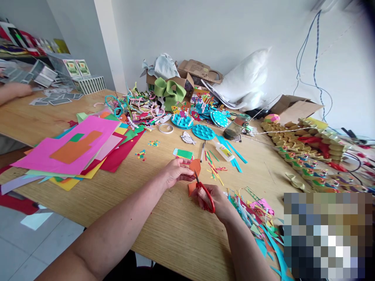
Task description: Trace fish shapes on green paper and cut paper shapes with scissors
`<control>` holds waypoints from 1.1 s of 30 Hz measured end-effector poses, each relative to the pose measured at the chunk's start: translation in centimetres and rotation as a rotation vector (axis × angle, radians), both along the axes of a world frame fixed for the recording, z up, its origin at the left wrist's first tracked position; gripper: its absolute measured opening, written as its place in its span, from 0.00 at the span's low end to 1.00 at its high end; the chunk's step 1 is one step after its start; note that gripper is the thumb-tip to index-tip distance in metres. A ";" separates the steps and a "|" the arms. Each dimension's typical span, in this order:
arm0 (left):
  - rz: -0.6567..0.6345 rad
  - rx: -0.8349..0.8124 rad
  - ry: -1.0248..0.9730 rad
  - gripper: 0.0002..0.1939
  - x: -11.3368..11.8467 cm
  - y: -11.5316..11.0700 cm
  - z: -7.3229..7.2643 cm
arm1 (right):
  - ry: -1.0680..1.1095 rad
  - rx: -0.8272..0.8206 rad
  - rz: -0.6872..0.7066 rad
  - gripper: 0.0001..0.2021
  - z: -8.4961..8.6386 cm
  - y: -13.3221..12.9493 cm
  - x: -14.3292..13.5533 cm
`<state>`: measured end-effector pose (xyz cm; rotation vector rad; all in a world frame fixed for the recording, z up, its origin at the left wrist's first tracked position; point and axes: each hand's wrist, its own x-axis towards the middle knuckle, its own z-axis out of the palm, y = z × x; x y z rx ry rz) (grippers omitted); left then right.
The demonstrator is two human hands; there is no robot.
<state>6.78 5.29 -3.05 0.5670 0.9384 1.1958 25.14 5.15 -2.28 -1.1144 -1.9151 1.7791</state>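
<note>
Between the fingers of my left hand point(176, 172) is a small rounded piece of orange paper point(195, 167). My right hand point(213, 199) grips red-handled scissors point(210, 200), whose blades touch the lower edge of that piece. Another orange scrap point(191, 189) shows beside the fingers of my right hand; whether it is still joined to the first piece I cannot tell. Just beyond my hands lie a green paper rectangle point(185, 154), a pen point(202, 151), thin coloured strips point(215, 170) and a white glue bottle point(225, 151).
Stacked coloured paper point(70, 152) covers the left side. Blue dotted discs point(203, 132), a tape roll point(166, 128) and a glass jar point(234, 130) stand farther back. Paper scraps point(260, 218) lie near my right forearm. Another person's hand point(17, 90) is at far left. Egg-carton crafts point(310, 156) fill the right.
</note>
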 end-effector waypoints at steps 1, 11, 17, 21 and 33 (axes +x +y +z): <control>-0.001 0.001 0.001 0.24 0.0 0.0 0.0 | 0.000 0.001 0.003 0.28 0.0 0.0 0.0; -0.011 -0.001 0.007 0.23 0.0 0.0 0.0 | -0.008 0.006 -0.011 0.27 0.3 -0.1 -0.1; -0.004 -0.005 0.006 0.24 0.0 0.0 0.0 | -0.018 -0.007 -0.032 0.26 0.4 -0.1 -0.2; -0.005 -0.005 0.006 0.24 0.0 0.0 -0.1 | -0.028 -0.006 -0.037 0.26 0.3 -0.1 -0.1; -0.030 0.006 0.016 0.24 0.0 -0.1 -0.1 | -0.019 -0.012 -0.015 0.26 0.4 -0.1 -0.2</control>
